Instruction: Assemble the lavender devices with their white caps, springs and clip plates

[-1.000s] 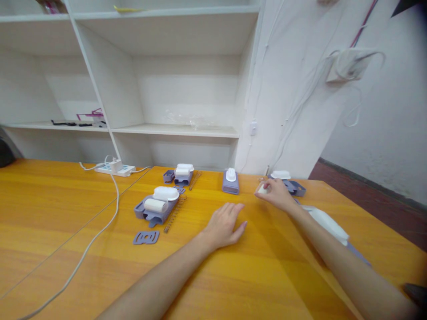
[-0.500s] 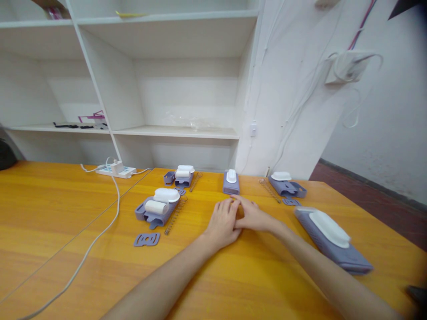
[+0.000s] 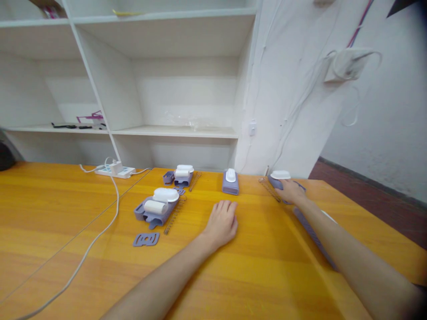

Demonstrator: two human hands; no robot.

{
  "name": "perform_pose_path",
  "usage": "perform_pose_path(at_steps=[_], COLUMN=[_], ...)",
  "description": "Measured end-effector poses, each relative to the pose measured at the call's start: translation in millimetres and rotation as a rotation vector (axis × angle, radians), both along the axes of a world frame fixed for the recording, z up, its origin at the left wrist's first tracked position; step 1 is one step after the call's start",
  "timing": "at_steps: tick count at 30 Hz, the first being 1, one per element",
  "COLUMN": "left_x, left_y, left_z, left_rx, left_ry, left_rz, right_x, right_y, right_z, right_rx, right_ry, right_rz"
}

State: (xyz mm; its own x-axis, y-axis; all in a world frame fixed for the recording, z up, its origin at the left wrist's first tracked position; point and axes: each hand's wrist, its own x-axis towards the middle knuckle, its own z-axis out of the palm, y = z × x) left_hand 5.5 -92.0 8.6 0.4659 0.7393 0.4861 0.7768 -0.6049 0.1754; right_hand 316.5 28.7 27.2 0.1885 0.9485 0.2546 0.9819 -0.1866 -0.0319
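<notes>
My left hand (image 3: pixel 222 222) rests on the orange table (image 3: pixel 253 266) with its fingers curled down; what is under them is hidden. My right hand (image 3: pixel 291 191) reaches to the far right and closes over a purple housing (image 3: pixel 302 186), just below that housing's white oval cap (image 3: pixel 280 174). A thin spring (image 3: pixel 269 189) lies just left of that hand. A small purple block with a white top (image 3: pixel 230 181) stands beyond my left hand. My right forearm covers most of a larger purple device (image 3: pixel 308 229).
Left of my hands lie a purple housing with a white roller (image 3: pixel 155 209), a spring (image 3: pixel 173 210), a flat purple plate (image 3: pixel 146 239) and another purple set (image 3: pixel 183 174). A power strip (image 3: pixel 115 169) and its white cable (image 3: pixel 100 231) cross the table's left. White shelves (image 3: pixel 173 131) stand behind.
My right hand brought a small white piece to my left hand, the two hands met, then the right moved back to the far-right housing. My left hand stays closed on the table.
</notes>
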Motion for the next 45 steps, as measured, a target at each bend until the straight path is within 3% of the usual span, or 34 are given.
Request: perform_pose_path(at_steps=[5, 11, 20, 31, 45], left_x=[0, 1, 1, 1, 0], left_y=[0, 0, 0, -1, -2], left_z=[-0.6, 0.0, 0.4, 0.1, 1.8], left_rx=[0.004, -0.008, -0.003, -0.011, -0.015], left_ry=[-0.007, -0.015, -0.024, -0.024, -0.028], left_rz=[-0.004, 0.002, -0.006, 0.002, 0.009], right_x=[15, 14, 7, 5, 0], right_y=[-1, -1, 5, 27, 28], right_z=[-15.3, -18.0, -15.0, -12.8, 4.0], right_rx=[-0.061, -0.035, 0.133, -0.011, 0.027], right_ry=[-0.038, -0.034, -0.063, -0.103, -0.128], right_rz=[-0.026, -0.073, -0.101, 0.064, -0.053])
